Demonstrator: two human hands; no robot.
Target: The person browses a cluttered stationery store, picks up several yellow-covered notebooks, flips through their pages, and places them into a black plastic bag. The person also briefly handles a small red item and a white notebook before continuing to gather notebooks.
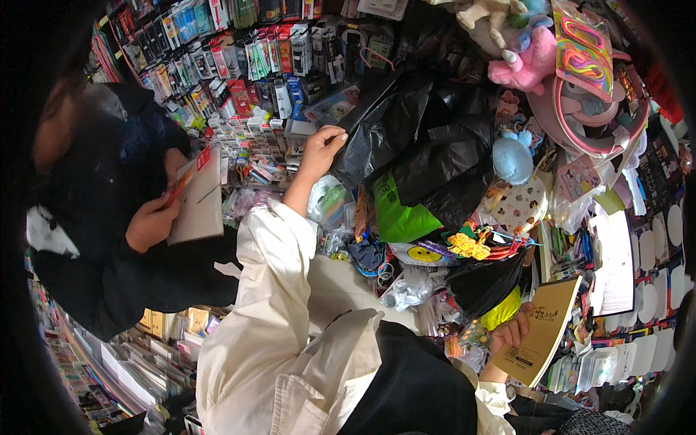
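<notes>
My left hand [324, 149] pinches the edge of a large black plastic bag [405, 122] between thumb and fingers. The bag hangs among the goods in front of me, and its lower part overlaps a bright green bag [402, 215] bearing print. At the lower right, my right hand [512, 333] grips a notebook [541, 331] with a brown cover by its left side. The cover carries writing and a printed code. Several small packaged items lie just beside that hand, with a yellow bag [503, 309] above it.
To the left, another person [103, 206] in dark clothing holds a pale pad [201, 190] and a small package. Racks of hanging stationery [261, 54] fill the far wall. Plush toys [527, 60] and a pink-rimmed bag [592, 136] hang at upper right. Light floor tiles [337, 285] show below.
</notes>
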